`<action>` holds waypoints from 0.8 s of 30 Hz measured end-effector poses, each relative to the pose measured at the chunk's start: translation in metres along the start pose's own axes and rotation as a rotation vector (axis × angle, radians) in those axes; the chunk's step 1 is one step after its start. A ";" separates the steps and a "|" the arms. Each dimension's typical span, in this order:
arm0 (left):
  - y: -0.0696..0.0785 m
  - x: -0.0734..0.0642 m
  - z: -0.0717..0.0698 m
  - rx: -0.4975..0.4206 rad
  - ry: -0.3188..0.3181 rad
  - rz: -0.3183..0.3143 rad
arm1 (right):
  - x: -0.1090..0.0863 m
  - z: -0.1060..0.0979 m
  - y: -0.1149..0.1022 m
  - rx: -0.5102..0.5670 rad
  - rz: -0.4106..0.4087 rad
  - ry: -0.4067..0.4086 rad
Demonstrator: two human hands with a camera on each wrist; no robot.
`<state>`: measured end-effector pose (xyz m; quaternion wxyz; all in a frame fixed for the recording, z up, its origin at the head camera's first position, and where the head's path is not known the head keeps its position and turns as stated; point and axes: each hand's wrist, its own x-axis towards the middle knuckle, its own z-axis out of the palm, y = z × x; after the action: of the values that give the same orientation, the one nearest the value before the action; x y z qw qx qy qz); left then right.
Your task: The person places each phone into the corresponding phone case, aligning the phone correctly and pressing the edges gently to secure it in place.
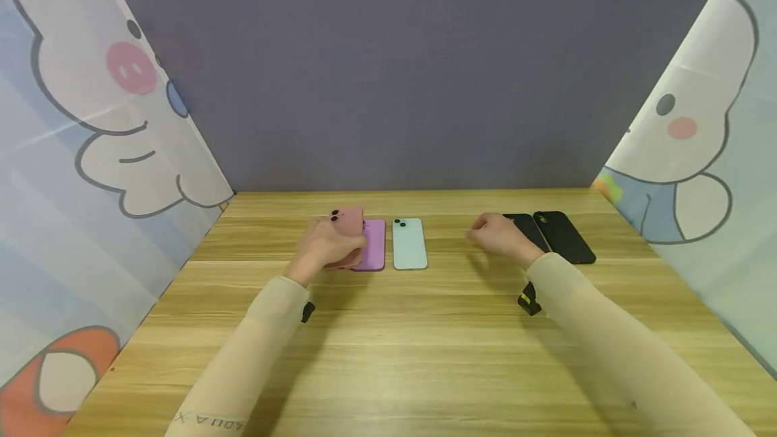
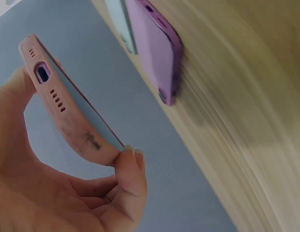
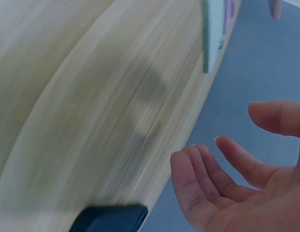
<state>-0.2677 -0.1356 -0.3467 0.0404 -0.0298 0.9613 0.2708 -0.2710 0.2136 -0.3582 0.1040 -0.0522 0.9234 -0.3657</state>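
Note:
My left hand (image 1: 322, 243) grips a pink phone in a pink case (image 1: 350, 221) by its edges. The left wrist view shows the case's bottom edge with its charging port and speaker holes, and a dark smudge near one corner; the phone is raised off the table. A purple phone (image 1: 376, 246) lies on the table right beside it, partly covered by the pink one in the head view. My right hand (image 1: 499, 237) hovers with loosely bent fingers and the thumb apart, holding nothing. Behind its wrist lies a black phone (image 1: 527, 226), partly hidden.
A pale mint phone (image 1: 409, 245) lies face down between the hands, its cameras at the top left. Another black phone (image 1: 564, 237) is at the far right. The wooden table (image 1: 388, 356) meets a dark grey panel (image 1: 413, 73) at the back, with cartoon-printed curtains on both sides.

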 end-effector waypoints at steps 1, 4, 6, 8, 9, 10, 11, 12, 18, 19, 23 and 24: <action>-0.002 0.001 -0.001 0.010 0.002 -0.002 | 0.000 -0.001 0.001 -0.025 0.003 0.007; -0.006 0.005 -0.004 0.048 0.018 -0.002 | 0.000 -0.005 0.003 -0.086 0.013 0.023; -0.008 0.008 -0.006 0.075 0.024 -0.007 | 0.002 -0.008 0.006 -0.133 0.017 0.036; -0.010 0.010 -0.006 0.096 0.025 -0.012 | 0.003 -0.012 0.009 -0.166 0.018 0.040; -0.012 0.011 -0.007 0.105 0.025 -0.015 | 0.003 -0.014 0.012 -0.178 0.019 0.042; -0.013 0.012 -0.007 0.107 0.023 -0.019 | 0.004 -0.015 0.014 -0.188 0.024 0.046; -0.015 0.013 -0.007 0.110 0.020 -0.023 | 0.005 -0.017 0.017 -0.198 0.029 0.050; -0.017 0.014 -0.008 0.105 0.016 -0.025 | 0.005 -0.018 0.019 -0.202 0.034 0.056; -0.027 0.018 -0.010 0.084 0.008 -0.028 | 0.009 -0.026 0.034 -0.217 0.064 0.086; -0.029 0.019 -0.010 0.084 0.008 -0.028 | 0.009 -0.027 0.037 -0.222 0.066 0.086; -0.036 0.023 -0.012 0.082 0.003 -0.034 | 0.009 -0.030 0.040 -0.283 0.080 0.102; -0.038 0.024 -0.012 0.089 0.002 -0.035 | 0.009 -0.031 0.040 -0.302 0.084 0.110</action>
<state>-0.2891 -0.1753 -0.3582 0.0453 -0.0451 0.9718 0.2269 -0.2877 0.2620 -0.3651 0.0593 -0.0086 0.9736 -0.2204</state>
